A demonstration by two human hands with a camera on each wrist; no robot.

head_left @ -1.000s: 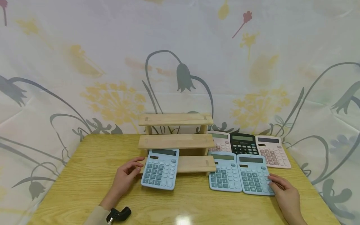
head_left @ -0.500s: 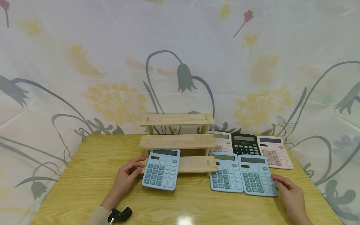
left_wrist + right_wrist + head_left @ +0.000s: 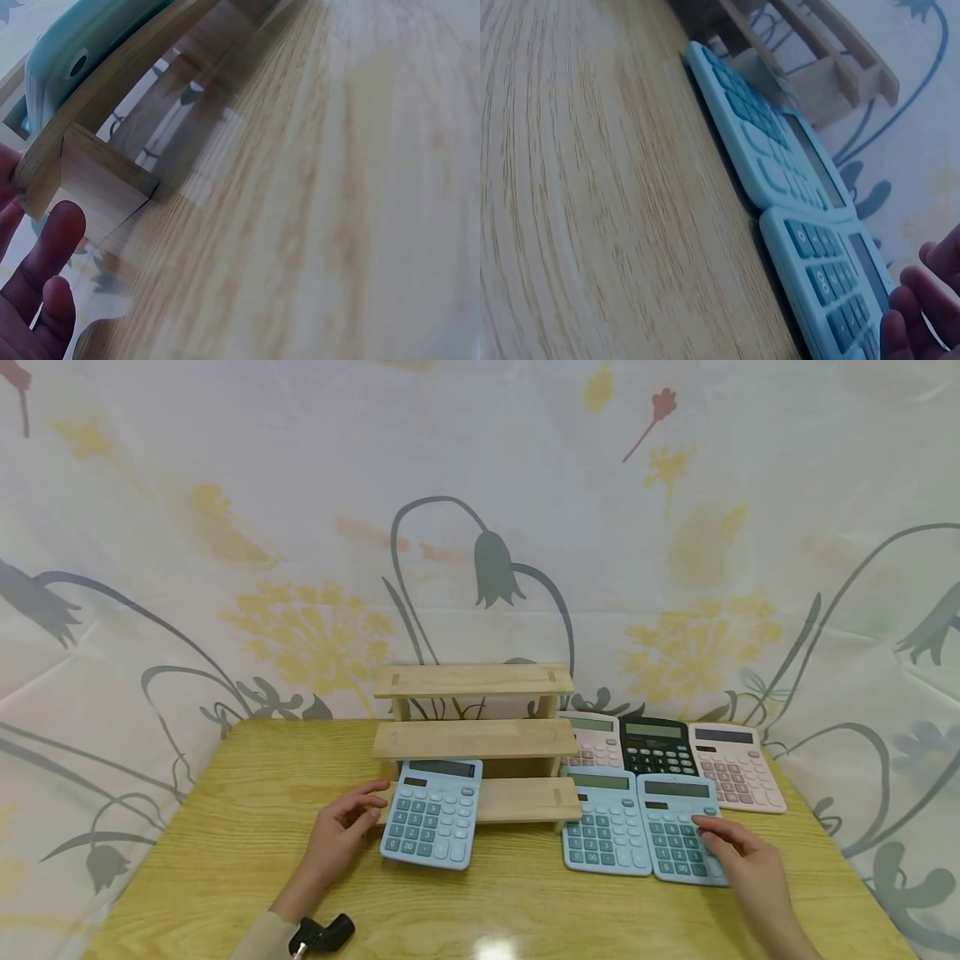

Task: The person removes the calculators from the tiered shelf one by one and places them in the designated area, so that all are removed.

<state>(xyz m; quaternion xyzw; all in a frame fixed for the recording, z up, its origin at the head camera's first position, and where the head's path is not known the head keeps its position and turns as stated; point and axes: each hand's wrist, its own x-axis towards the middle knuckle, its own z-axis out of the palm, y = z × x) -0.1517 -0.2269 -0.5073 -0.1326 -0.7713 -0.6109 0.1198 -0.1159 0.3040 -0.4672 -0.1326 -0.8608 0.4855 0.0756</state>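
My left hand (image 3: 337, 833) is at the left end of a three-step wooden shelf (image 3: 480, 739). In the left wrist view, one finger meets the board's end while the other fingers (image 3: 56, 232) stay loosely bent and apart from it. A light blue calculator (image 3: 432, 814) sits tilted on the lowest step, its lower part jutting past the front edge. Over the right side of another light blue calculator (image 3: 678, 827), lying on the table, is my right hand (image 3: 750, 868), fingers loosely bent; whether they touch the keys I cannot tell. A third light blue calculator (image 3: 606, 821) lies beside it.
Behind the blue calculators lie a black calculator (image 3: 658, 745), a pink one (image 3: 738, 768) on its right and another pink one (image 3: 596, 737) partly hidden by the shelf. A black strap device (image 3: 322, 933) is on the left wrist. A floral cloth (image 3: 480, 527) hangs behind the table.
My right hand has moved left from the right edge of the rightmost blue calculator to over its keys. The left hand and the calculator on the shelf have kept their places.
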